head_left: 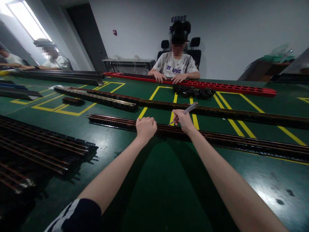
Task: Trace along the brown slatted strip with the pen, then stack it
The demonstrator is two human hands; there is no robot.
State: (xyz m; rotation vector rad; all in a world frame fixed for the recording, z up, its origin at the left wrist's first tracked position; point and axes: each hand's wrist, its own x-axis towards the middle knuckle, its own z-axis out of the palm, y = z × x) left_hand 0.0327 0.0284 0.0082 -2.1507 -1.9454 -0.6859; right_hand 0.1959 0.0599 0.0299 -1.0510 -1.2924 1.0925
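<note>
Across green surface, long dark copper-striped rail runs left-right under both hands: left hand fisted atop it, right hand pinching slim clear-handled tool, probably a screwdriver.

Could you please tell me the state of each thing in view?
Left hand: closed fist, resting on the long dark strip.
Right hand: fingers closed on the slim tool.
Slim tool: tilted, tip down at the strip.
Long dark strip: lying flat on the table.
Red strip: flat, a co-worker's hands on it.
Stack of dark strips: lying flat, untouched.
</note>
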